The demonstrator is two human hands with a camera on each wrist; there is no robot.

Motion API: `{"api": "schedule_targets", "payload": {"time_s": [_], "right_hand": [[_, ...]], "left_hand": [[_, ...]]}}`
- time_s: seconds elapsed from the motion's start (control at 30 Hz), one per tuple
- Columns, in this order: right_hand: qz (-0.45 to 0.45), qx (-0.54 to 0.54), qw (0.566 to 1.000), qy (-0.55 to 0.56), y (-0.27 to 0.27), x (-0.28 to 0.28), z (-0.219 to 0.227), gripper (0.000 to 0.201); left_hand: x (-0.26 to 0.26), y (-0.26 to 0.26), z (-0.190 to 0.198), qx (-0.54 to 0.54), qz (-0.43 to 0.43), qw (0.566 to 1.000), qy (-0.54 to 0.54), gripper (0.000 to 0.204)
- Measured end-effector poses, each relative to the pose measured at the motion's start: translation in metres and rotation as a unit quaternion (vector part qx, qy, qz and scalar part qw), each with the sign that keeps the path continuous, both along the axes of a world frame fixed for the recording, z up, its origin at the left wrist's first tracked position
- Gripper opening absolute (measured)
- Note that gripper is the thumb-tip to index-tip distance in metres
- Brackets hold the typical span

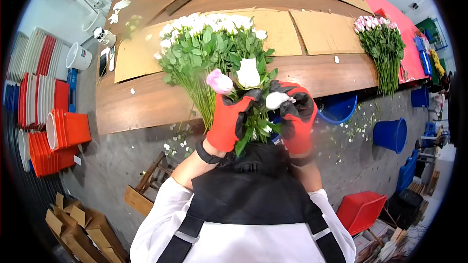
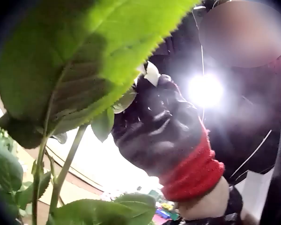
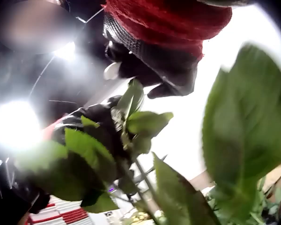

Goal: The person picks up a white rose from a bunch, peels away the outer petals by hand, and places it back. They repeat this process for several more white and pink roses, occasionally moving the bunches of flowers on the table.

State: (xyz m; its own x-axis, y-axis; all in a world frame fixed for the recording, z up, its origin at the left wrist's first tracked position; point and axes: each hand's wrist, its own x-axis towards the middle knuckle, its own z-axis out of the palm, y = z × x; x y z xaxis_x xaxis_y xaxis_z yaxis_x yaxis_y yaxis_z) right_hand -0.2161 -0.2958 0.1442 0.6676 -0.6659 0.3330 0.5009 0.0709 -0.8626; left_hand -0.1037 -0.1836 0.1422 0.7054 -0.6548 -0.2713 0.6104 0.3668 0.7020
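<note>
Gloved in red and black, a person works over cut flowers beside a brown table, the left hand curled about stems just below a pink rose and a white rose, the glove hiding most of its grip. Opposite, the right hand pinches a white piece between thumb and fingers; whether it is a loose petal or a whole bloom cannot be told. The two blooms stand side by side above the left glove, the pink one nearer the person's left, with green leaves hanging between the hands in front of a black apron. Just beyond, a broad bunch of white roses lies on cardboard, heads toward the far side and stems slanting to the near edge. Well apart at right, a bunch of pink roses rests with its stems overhanging the table. A phone and a brush lie toward the table's left. Below, petals dot the grey floor around a blue tub, while red bins stand at left. From both wrists, large leaves crowd the foreground, partly covering the dark gloves.
</note>
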Motion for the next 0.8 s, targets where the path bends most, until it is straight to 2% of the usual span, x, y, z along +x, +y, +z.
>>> {"api": "schedule_targets", "payload": {"time_s": [0.07,0.13,0.23,0.27,0.4,0.6,0.7,0.73,0.8], "right_hand": [[0.014,-0.018,0.999,0.048,-0.007,-0.004,0.013,0.037],[-0.054,-0.018,0.992,0.115,0.001,0.0,0.037,0.043],[-0.115,-0.186,0.963,0.154,0.005,0.002,0.039,0.045],[-0.133,-0.251,0.936,0.206,0.008,0.003,0.043,0.043],[-0.214,-0.326,0.888,0.245,0.024,0.014,0.041,0.039],[-0.27,-0.387,0.853,0.225,0.025,0.018,0.027,0.037],[-0.205,-0.249,0.925,0.201,0.023,0.016,0.025,0.035],[-0.179,-0.179,0.949,0.19,0.022,0.015,0.026,0.035],[-0.094,0.029,0.983,0.156,0.019,0.011,0.036,0.034]], "left_hand": [[0.003,0.003,-0.016,0.026,0.012,0.995,-0.095,0.049],[0.003,0.005,-0.013,0.046,0.028,0.983,-0.173,0.055],[-0.007,-0.002,-0.021,0.097,0.09,0.968,-0.212,0.055],[-0.015,-0.006,0.002,0.131,0.125,0.964,-0.197,0.043],[-0.02,-0.009,-0.001,0.08,0.129,0.943,-0.296,0.028],[-0.022,-0.011,-0.002,0.092,0.139,0.944,-0.286,0.026],[-0.021,-0.006,0.0,0.106,0.099,0.962,-0.231,0.032],[-0.019,-0.004,-0.001,0.109,0.083,0.97,-0.199,0.035],[-0.014,-0.001,-0.014,0.089,0.06,0.988,-0.114,0.043]]}}
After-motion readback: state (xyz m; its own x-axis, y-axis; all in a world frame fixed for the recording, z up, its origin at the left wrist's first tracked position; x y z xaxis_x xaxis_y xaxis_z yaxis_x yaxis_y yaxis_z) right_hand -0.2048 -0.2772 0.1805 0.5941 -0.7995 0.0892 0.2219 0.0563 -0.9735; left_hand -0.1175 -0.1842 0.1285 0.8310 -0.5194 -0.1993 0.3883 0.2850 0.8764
